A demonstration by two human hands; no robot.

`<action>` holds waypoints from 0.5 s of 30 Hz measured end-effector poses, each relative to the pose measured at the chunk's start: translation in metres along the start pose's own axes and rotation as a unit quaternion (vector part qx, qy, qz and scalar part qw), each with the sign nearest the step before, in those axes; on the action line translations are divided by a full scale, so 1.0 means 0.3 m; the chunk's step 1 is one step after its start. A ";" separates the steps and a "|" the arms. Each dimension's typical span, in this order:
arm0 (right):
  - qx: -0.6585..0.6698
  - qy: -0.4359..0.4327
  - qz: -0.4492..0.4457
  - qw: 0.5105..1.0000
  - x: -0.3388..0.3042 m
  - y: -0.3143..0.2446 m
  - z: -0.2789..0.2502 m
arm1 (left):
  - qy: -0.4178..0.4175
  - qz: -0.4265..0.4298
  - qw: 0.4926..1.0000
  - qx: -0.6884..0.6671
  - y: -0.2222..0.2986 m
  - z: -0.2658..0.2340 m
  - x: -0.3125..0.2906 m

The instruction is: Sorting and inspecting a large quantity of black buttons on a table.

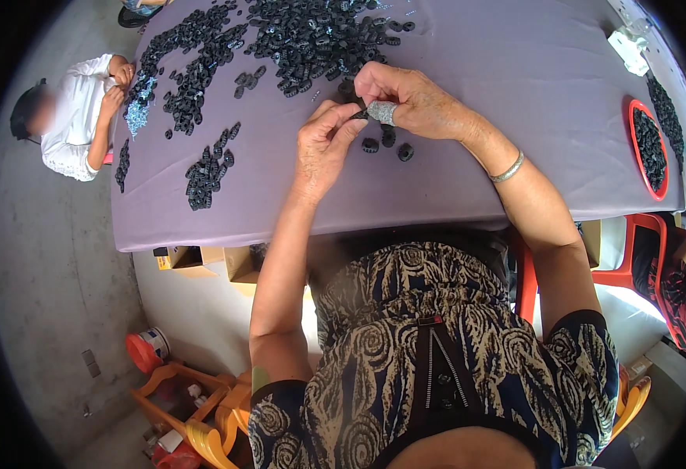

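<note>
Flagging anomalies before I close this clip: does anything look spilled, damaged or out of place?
Nothing clearly stands out: the small black ridged round pieces lie loose in heaps on the purple cloth, with a few strays by the right hand.

A person in a white shirt (77, 117) sits left of the cloth-covered surface (452, 187); cardboard boxes (241, 264) show below its near edge. A red chair (624, 273) stands at right. At lower left, near orange chairs (211, 438), is a white bucket (157, 339) with what may be a red lid (139, 356).
</note>
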State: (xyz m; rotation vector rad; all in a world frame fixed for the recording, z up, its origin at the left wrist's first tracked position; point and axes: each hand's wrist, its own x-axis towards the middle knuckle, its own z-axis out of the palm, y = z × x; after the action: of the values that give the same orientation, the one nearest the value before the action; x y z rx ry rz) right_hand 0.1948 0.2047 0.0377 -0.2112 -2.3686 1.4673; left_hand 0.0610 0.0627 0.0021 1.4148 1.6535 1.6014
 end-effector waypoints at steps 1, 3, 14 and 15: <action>0.000 0.000 0.000 1.000 0.000 0.000 0.000 | 0.000 0.000 1.000 0.000 0.000 0.000 0.000; 0.006 0.004 -0.005 1.000 -0.002 0.003 0.000 | 0.001 -0.014 1.000 0.006 -0.002 0.000 -0.001; -0.027 0.015 -0.013 0.999 -0.004 -0.002 0.003 | 0.000 0.000 1.000 -0.006 -0.001 0.001 -0.001; -0.028 0.023 -0.027 0.999 -0.005 0.002 0.003 | 0.000 0.002 1.000 -0.008 -0.001 0.002 0.000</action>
State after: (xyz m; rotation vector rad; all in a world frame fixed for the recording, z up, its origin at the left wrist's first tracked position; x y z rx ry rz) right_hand 0.1957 0.2037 0.0365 -0.1923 -2.3627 1.3586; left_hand 0.0614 0.0629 0.0018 1.4114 1.6343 1.6129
